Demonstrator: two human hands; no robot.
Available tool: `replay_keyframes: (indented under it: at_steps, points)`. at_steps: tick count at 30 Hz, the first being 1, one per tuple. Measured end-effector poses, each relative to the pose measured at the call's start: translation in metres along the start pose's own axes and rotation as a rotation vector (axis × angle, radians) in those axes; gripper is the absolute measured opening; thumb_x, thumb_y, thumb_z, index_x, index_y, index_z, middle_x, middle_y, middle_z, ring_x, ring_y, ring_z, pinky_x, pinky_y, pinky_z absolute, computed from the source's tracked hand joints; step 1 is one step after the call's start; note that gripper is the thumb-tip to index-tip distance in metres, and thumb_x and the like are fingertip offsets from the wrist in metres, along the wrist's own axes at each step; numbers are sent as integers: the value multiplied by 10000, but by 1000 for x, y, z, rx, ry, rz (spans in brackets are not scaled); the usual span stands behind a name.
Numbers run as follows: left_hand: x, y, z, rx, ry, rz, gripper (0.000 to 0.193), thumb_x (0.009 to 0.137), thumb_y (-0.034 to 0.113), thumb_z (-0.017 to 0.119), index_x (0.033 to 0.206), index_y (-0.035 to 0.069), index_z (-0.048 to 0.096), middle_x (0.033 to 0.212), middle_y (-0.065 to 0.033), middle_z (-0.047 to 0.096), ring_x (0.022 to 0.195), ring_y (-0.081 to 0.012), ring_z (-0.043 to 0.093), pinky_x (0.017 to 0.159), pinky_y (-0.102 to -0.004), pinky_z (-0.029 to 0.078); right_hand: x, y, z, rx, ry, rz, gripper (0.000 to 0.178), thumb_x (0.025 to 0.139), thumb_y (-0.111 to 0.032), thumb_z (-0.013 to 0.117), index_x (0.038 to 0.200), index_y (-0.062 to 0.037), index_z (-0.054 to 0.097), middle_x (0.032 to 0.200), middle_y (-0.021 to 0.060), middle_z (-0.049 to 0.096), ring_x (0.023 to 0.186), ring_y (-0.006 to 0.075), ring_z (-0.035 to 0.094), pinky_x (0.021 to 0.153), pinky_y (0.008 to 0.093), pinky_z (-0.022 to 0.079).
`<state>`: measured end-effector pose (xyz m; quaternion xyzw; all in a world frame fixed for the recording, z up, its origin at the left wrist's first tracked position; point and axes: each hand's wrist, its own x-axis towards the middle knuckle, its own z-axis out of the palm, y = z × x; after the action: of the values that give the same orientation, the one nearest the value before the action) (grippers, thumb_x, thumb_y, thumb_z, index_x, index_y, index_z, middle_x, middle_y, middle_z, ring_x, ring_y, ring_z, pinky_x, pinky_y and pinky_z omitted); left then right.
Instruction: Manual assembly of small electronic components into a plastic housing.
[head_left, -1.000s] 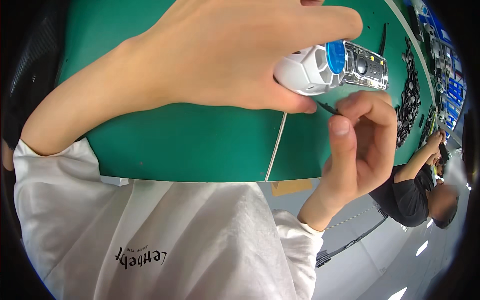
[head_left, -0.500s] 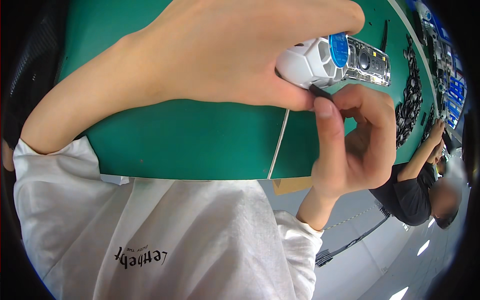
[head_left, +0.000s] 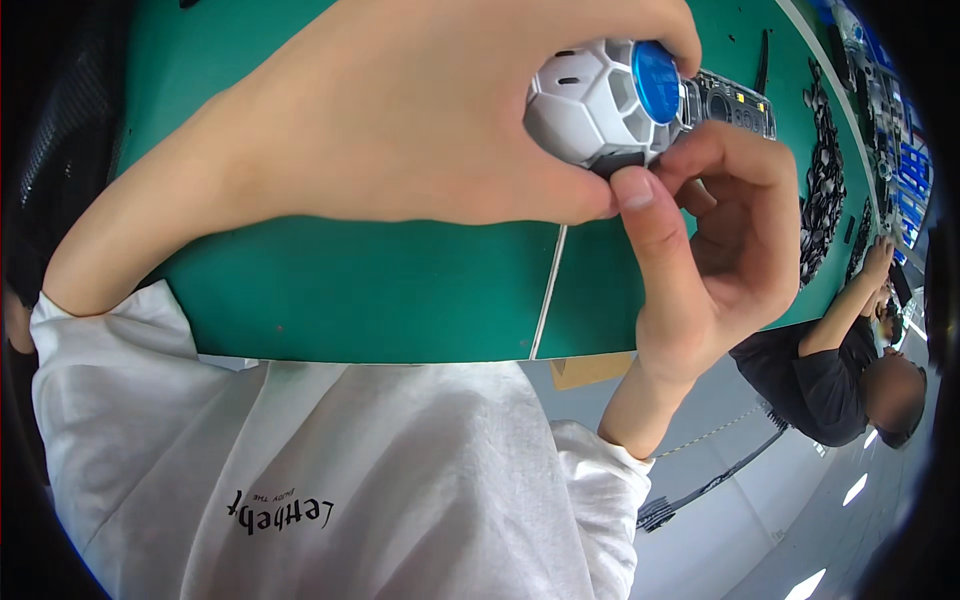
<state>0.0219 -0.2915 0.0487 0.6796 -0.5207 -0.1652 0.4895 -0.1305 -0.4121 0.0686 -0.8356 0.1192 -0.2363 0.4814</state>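
My left hand point(head_left: 420, 120) is closed around a white, rounded plastic housing point(head_left: 575, 115) with honeycomb-like facets and small dark slots. A round blue disc point(head_left: 656, 82) covers the housing's right-hand face. Thumb and index finger of my right hand point(head_left: 720, 245) pinch at the housing's lower edge, where a small black piece point(head_left: 617, 162) lies against the white shell. My fingertips partly hide that piece. Just beyond sits a clear rectangular module point(head_left: 745, 108) with circuitry and a round part inside; whether it joins the housing cannot be seen.
A green mat point(head_left: 380, 285) covers the table. Along its right side runs a long pile of small black parts point(head_left: 824, 190), with a thin black strip point(head_left: 763, 62) near it. Another person point(head_left: 830, 375) in black works at the far right.
My left hand has moved slightly up and left, turning the housing so more of its facets show. The black piece, earlier jutting out from the edge, now lies along the shell.
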Motion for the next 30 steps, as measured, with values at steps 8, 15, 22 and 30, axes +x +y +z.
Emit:
replay_keyframes:
  at_steps: [8,15,22,30]
  points:
    - [-16,7,28,-758,232,-184,451,651,-4,752,1093,25,669,971,-83,694,747,-187,627,723,-239,509,4,0,2,-79,-59,-90,163,739,-8,739,885,-2,667,794,41,641,673,120,551,624,209,470]
    - [5,16,7,-275,-121,-269,580,658,48,730,1230,11,639,1237,-127,620,1066,-272,598,986,-331,452,12,19,-8,-208,-2,-133,177,610,-21,723,712,-67,587,662,32,598,532,208,494,506,296,399]
    - [13,8,-3,41,-202,40,601,667,140,769,1241,6,652,1254,-132,624,1088,-274,606,1008,-335,458,-2,14,-77,-191,51,-14,166,800,-28,720,965,-22,711,812,28,670,695,103,575,611,206,469]
    - [-7,-6,-12,433,-156,345,673,665,254,814,1269,11,643,1281,-141,588,1061,-267,606,939,-324,493,-50,57,-162,-886,279,389,129,835,-110,738,907,-4,725,732,7,652,668,85,537,604,203,413]
